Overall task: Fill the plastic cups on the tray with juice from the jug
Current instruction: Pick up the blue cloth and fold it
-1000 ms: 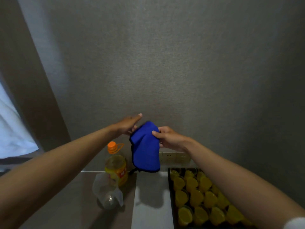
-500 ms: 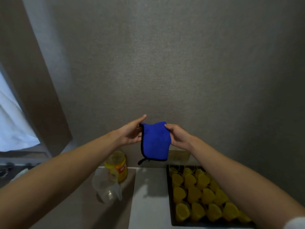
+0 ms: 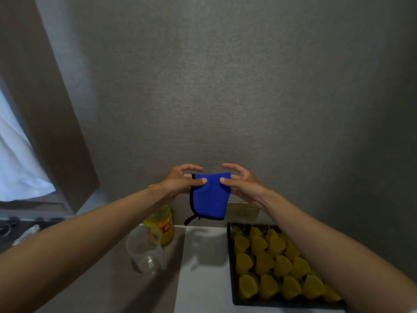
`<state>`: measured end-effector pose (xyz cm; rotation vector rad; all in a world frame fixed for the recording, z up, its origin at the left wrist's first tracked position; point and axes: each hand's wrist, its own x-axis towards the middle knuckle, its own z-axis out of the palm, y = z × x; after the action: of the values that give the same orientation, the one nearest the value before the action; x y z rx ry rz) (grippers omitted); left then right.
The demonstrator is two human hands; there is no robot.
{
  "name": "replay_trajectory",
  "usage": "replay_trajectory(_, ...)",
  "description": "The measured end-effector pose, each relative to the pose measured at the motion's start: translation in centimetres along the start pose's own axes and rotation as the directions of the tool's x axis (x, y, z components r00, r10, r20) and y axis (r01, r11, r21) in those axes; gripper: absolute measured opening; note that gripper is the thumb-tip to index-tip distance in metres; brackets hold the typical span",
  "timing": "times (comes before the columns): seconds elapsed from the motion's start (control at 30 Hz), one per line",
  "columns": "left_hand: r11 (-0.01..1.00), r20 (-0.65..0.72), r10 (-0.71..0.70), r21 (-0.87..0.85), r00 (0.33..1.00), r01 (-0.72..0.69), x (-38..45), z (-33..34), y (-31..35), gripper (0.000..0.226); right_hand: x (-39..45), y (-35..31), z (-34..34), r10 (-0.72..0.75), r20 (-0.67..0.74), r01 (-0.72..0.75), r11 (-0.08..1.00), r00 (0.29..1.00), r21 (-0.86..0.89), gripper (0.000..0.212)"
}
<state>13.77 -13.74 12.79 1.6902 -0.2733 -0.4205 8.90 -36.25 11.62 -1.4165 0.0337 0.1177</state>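
Observation:
I hold a folded blue cloth (image 3: 208, 197) with black trim up in front of the wall. My left hand (image 3: 180, 182) pinches its left upper edge and my right hand (image 3: 242, 185) pinches its right upper edge. Below on the right, a black tray (image 3: 230, 267) holds several plastic cups (image 3: 262, 260) full of yellow juice. A clear plastic jug (image 3: 146, 251) stands on the surface at lower left, with no juice visible in it. Behind the jug is a yellow juice bottle (image 3: 162, 227), partly hidden by my left forearm.
A grey wall fills the view ahead, with a wall socket (image 3: 242, 210) just above the tray. A white strip of counter (image 3: 200, 267) runs between jug and tray. A brown panel (image 3: 45, 123) and a white curtain (image 3: 15, 159) stand at the left.
The cloth has been folded smaller and lowered slightly. Both hands moved closer together on its top edge. My view has tilted down a little.

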Motion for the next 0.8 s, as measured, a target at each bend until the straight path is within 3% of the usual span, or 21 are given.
replay_trajectory(0.1, 0.995, -0.026, 0.069, 0.079, 0.997, -0.067, -0.1, -0.4, -0.2, 0.037, -0.2, -0.4, -0.2, -0.104, 0.003, 0.1, 0.944, 0.995, -0.315, 0.059)
replay_trajectory(0.17, 0.983, 0.003, 0.106, 0.148, 0.994, -0.105, -0.1, -0.9, -0.3, 0.038, -0.1, -0.7, -0.5, -0.163, -0.003, 0.141, 0.864, 0.987, -0.484, 0.045)
replay_trajectory(0.3, 0.916, 0.047, 0.197, 0.346, 0.979, -0.201, -0.5, -1.2, -0.6, 0.038, 0.3, -0.5, -1.0, -0.244, 0.024, 0.209, 0.773, 0.969, -0.599, 0.012)
replay_trajectory(0.43, 0.808, 0.072, 0.287, 0.518, 0.955, -0.282, -0.3, -1.3, -0.9, 0.012, 0.9, 0.5, -1.0, -0.229, 0.021, 0.179, 0.697, 0.973, -0.694, 0.01)
replay_trajectory(0.53, 0.7, 0.085, 0.321, 0.649, 0.943, -0.296, 0.2, -1.5, -1.7, 0.009, 1.1, 1.4, -0.8, -0.164, -0.015, 0.111, 0.728, 0.986, -0.677, 0.019)
replay_trajectory(0.67, 0.834, 0.094, 0.242, 0.488, 0.966, -0.256, 0.4, -0.8, -2.9, 0.016, 1.0, 2.7, 0.2, 0.0, -0.049, -0.021, 0.906, 0.999, -0.423, 0.022)
replay_trajectory(0.8, 0.849, 0.023, 0.261, 0.471, 0.965, -0.24, 0.3, -0.3, -4.8, 0.017, 0.4, 4.2, 0.4, 0.128, -0.058, -0.138, 0.963, 0.99, -0.233, 0.029)
